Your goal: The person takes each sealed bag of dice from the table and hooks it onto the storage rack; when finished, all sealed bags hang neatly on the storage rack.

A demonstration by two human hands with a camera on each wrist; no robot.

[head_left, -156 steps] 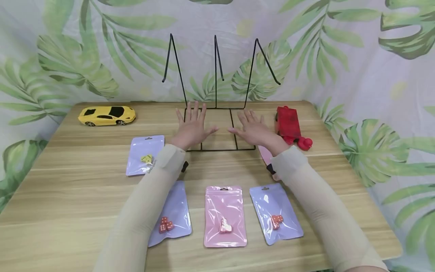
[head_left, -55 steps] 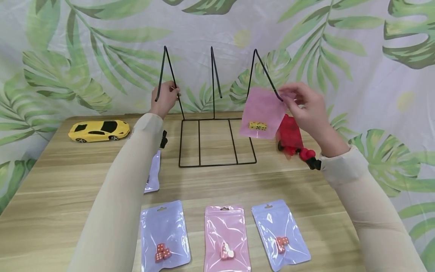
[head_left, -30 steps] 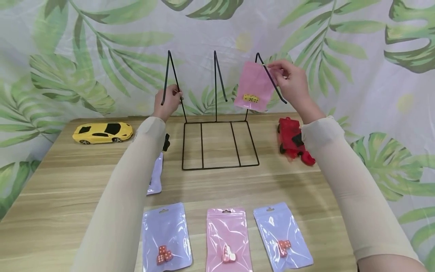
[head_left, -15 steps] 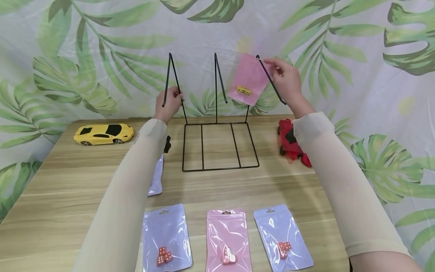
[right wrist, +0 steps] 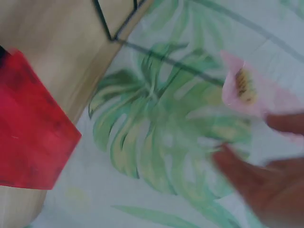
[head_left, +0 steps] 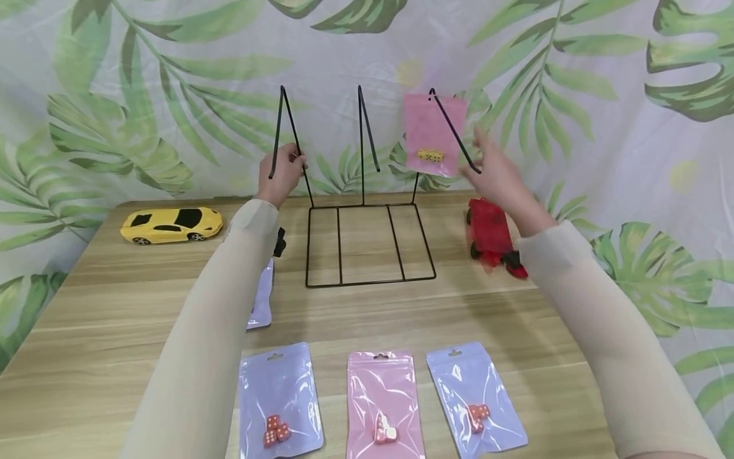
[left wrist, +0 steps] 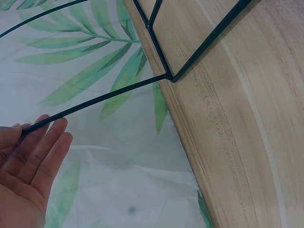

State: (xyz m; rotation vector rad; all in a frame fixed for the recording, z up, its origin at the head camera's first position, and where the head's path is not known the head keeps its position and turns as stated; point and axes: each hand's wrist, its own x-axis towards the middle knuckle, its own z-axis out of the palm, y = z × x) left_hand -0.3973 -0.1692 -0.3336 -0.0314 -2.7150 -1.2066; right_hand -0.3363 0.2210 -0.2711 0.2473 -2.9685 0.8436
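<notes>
A black wire rack (head_left: 369,282) with three hooked arms stands at the back of the wooden table. My left hand (head_left: 281,171) pinches its left upright between thumb and fingers; in the left wrist view the wire (left wrist: 95,101) runs from that grip to the base. From the right hook hangs a pink zip bag (head_left: 423,131) with yellow dice (head_left: 430,156) at its bottom. Just right of the bag is my right hand (head_left: 497,177), blurred, its fingers apart and holding nothing. In the right wrist view the thumb and fingers spread near the pink bag (right wrist: 266,97).
Along the front lie a blue bag (head_left: 278,382), a pink bag (head_left: 381,389) and another blue bag (head_left: 471,389), each with orange-red dice. My left sleeve partly covers a further blue bag (head_left: 262,299). A yellow toy car (head_left: 171,224) stands left, a red toy vehicle (head_left: 490,228) right.
The pink bag was lifted from the table and slid along the right hook to its back. My right hand has let go and drawn down and right; my left hand keeps its hold.
</notes>
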